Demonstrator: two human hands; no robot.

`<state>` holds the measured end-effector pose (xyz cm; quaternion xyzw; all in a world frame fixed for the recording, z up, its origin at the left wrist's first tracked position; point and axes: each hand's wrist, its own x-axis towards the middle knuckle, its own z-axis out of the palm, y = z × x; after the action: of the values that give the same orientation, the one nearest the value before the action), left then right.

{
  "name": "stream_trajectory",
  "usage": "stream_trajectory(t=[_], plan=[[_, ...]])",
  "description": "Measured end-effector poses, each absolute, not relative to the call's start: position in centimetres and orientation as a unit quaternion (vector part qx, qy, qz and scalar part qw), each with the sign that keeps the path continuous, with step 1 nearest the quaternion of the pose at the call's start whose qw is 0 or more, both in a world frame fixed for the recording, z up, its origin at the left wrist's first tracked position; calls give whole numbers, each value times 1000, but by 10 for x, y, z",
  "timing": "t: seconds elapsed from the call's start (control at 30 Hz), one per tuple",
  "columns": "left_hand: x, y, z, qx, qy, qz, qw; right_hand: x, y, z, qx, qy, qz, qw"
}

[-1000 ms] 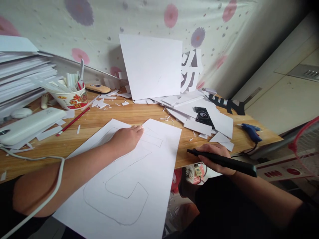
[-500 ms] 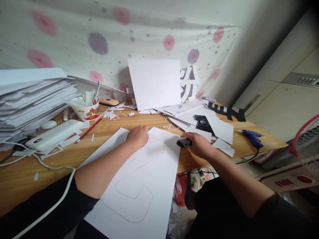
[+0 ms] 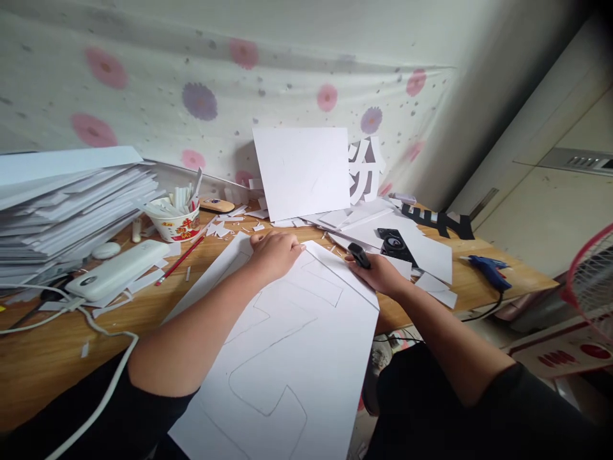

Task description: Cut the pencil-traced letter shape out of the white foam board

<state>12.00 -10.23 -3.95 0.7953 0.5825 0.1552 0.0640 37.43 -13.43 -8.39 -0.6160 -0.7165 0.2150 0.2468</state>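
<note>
A large white board (image 3: 330, 358) with pencil outlines lies in front of me and reaches past the table's front edge. My left hand (image 3: 278, 254) is closed at its far edge, fingers curled over the board. At the board's right far edge, my right hand (image 3: 380, 273) is wrapped round a black utility knife (image 3: 359, 255). Its black end points up and away from me; no blade shows. Pencil lines on the board form large curved and angular strokes, partly covered by my left forearm.
Stacked white sheets (image 3: 71, 211), a white power strip (image 3: 119, 271), a red pencil (image 3: 179, 260) and a paper bowl (image 3: 177, 225) stand left. Behind are an upright white panel (image 3: 304, 172) and cut-out character (image 3: 366, 169). A blue glue gun (image 3: 491, 271) lies right. A white cable (image 3: 110, 390) crosses my left arm.
The board has turned and shifted right, its right corner now nearer me. My left hand has moved slightly right along the far edge. The knife in my right hand has tipped upward.
</note>
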Motion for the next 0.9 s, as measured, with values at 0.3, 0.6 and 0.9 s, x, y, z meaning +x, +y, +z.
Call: stream_trajectory(t=[0.3,0.6,0.9], plan=[[113,-129,-2,799,547,239,74,346,-153,-66,-541,-651,426,319],[112,-140,14,802,540,246,63,333,-160,-52,-494,-593,504,390],[112,-146,16,801,535,255,85,344,-157,-47,-547,-617,378,421]])
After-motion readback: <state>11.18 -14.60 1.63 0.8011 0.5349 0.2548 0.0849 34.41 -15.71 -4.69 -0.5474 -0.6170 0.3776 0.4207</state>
